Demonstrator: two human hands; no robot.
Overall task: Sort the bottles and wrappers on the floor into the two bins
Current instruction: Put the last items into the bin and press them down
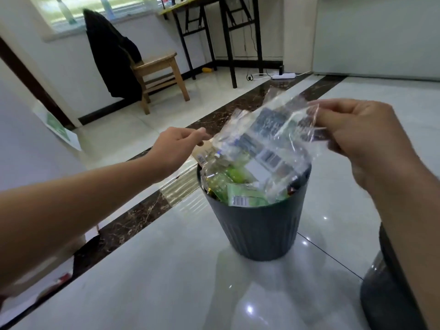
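Crinkly clear wrapper (pixel 269 139), pinched by left hand (pixel 181 145) and right hand (pixel 362 134), over ribbed bin (pixel 257 225).

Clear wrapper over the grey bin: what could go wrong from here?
The grey bin is already heaped to its rim with wrappers; the clear wrapper may sit on top and slide off onto the floor. The right hand pinches only its edge, so it could slip early.

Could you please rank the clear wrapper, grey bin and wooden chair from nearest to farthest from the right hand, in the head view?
1. clear wrapper, pinched in the right hand.
2. grey bin, below and leftward.
3. wooden chair, far back left.
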